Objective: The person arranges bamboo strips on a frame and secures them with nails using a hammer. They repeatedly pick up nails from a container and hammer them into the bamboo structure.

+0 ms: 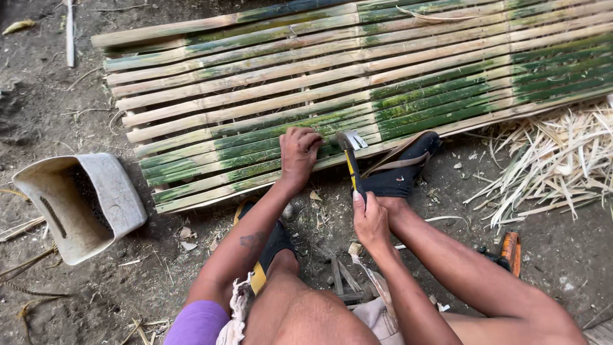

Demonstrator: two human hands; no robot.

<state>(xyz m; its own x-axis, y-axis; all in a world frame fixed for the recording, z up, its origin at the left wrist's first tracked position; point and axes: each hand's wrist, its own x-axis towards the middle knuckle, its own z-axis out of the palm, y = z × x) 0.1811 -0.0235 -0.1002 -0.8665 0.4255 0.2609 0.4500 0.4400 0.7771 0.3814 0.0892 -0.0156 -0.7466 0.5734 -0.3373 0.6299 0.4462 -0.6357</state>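
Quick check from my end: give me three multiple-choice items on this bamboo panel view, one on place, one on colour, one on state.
1. Where does the left hand rest?
A on the bamboo panel
B in the plastic container
C on the shavings

2. The hammer handle is:
A red
B yellow and black
C white

3. The right hand is:
A open, empty
B closed on the hammer
C off-frame

Answers: 1 A, fingers press the slats near the panel's edge; 2 B, both colours show above the grip; 3 B, fingers wrap the handle.
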